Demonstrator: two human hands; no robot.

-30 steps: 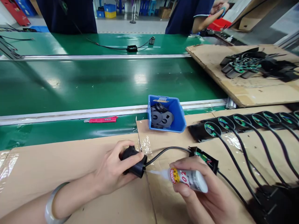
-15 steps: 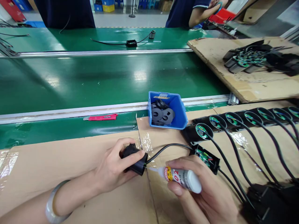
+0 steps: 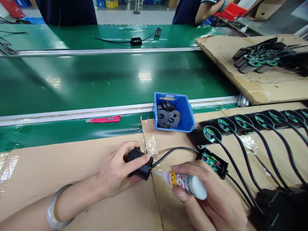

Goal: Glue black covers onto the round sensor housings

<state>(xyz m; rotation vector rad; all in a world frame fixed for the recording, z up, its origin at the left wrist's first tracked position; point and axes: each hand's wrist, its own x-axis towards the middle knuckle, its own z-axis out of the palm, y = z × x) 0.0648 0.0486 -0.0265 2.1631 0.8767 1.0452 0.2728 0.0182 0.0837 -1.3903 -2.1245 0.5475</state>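
Note:
My left hand [image 3: 120, 168] is closed around a black cylindrical housing [image 3: 143, 169], held tilted just above the cardboard. A black cable [image 3: 172, 150] runs from the housing's right end to a small open black box with a green circuit board [image 3: 213, 163]. Between the thumb and fingers of my right hand [image 3: 204, 195] is a white glue bottle [image 3: 187, 184] with a yellow and red label. Its thin nozzle points left and meets the rim of the housing's open end. Whether glue is coming out is too small to see.
A blue bin [image 3: 185, 115] holds round black caps [image 3: 168, 118]. Left of it lies a red utility knife [image 3: 103, 119]. Several black tubes with cables [image 3: 213, 134] line the right. Beyond are a green conveyor [image 3: 101, 80], a cardboard-topped board with parts [image 3: 271, 86], and two people.
The view has shifted very slightly, so the background sits a little higher. Both hands, the housing and the glue bottle keep nearly the same position.

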